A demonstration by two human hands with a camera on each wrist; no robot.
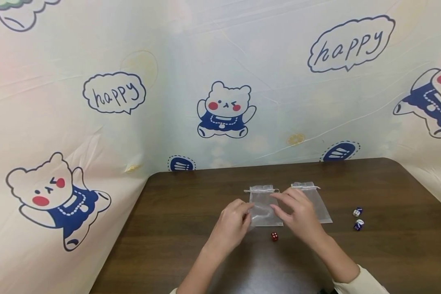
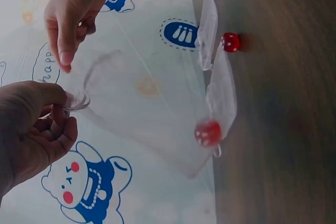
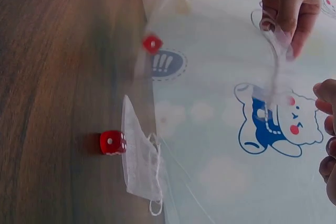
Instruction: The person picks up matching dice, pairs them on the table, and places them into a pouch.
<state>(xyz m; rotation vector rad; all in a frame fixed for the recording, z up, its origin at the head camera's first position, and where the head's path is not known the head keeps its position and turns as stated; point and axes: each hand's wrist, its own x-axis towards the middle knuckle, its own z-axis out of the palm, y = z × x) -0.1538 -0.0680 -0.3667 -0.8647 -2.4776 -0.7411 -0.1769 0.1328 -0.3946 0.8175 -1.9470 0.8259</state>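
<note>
My left hand (image 1: 232,220) pinches the gathered mouth of a sheer white drawstring bag (image 2: 142,124) between thumb and fingers. The bag hangs from that grip, and a blurred red die (image 2: 208,132) shows low in it. Close by, my right hand (image 1: 297,212) is apart from the bag, its thumb and forefinger spread with nothing between them. Below the hands, another red die (image 1: 274,236) lies on the table. Beyond it, two more sheer drawstring bags lie flat, one in the middle (image 1: 262,218) and one to the right (image 1: 321,210), partly covered by my right hand.
Several blue and white dice sit in two small groups, a farther one (image 1: 357,211) and a nearer one (image 1: 358,224), on the right of the brown wooden table (image 1: 161,245). A printed cloth (image 1: 220,45) with bears hangs behind the table and along its sides.
</note>
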